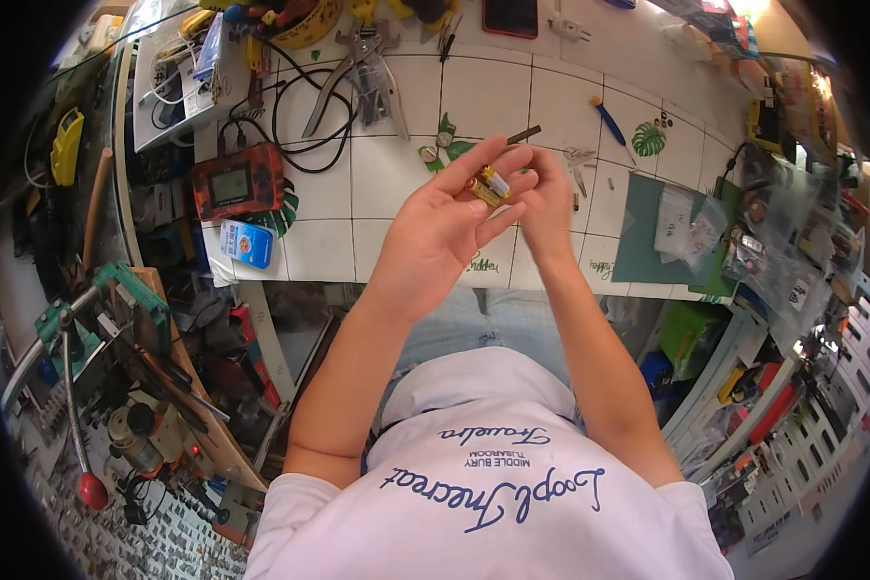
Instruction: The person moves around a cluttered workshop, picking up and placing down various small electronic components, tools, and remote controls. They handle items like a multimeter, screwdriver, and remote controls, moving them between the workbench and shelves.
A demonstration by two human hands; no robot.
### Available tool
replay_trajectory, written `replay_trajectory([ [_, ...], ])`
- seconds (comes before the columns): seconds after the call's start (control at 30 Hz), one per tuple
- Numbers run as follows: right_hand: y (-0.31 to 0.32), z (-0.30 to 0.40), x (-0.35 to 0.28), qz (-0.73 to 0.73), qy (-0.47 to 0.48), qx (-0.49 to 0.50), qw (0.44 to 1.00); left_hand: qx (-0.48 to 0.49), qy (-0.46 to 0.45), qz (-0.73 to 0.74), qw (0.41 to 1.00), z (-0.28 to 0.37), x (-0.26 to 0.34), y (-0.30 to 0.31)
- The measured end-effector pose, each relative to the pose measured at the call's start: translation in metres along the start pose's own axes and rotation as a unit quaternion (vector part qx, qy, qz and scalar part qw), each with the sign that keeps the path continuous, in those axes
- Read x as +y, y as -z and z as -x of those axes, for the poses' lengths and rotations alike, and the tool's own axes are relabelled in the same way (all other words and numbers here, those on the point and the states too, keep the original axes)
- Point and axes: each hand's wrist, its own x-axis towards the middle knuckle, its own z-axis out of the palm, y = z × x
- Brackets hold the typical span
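Note:
Two small yellow-and-gold cylindrical batteries (486,190), one with a silvery band, rest in the fingers of my left hand (435,225), which is turned palm up above the tiled-pattern tabletop (395,250). My right hand (549,196) is close against the left fingertips. Its own fingers are mostly hidden behind them, so I cannot tell what they hold. A dark thin rod (525,135) shows just past the fingertips; whether it is held or lies on the table is unclear. Coin-like round cells (429,154) lie beyond my left hand.
A blue-handled screwdriver (610,122) and keys (578,163) lie beyond my right hand. Bagged parts (678,225) sit on a green mat (634,250). To the left are an orange-cased device (235,183), a blue tin (248,243), a black cable (312,72) and pliers (366,69).

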Motion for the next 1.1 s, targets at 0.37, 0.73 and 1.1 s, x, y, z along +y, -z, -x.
replay_trajectory([
  [0.37, 0.055, 0.035, -0.101, -0.012, 0.093, -0.054, 0.994, 0.004, -0.055, -0.263, 0.963, -0.002, 0.002, -0.037],
  [0.73, 0.074, 0.029, -0.125, -0.028, 0.195, -0.014, 0.98, -0.037, -0.158, -0.381, 0.91, -0.012, 0.007, -0.078],
  [1.1, 0.1, 0.009, -0.151, 0.053, 0.276, -0.067, 0.957, -0.033, -0.211, -0.462, 0.861, -0.027, 0.022, -0.101],
])
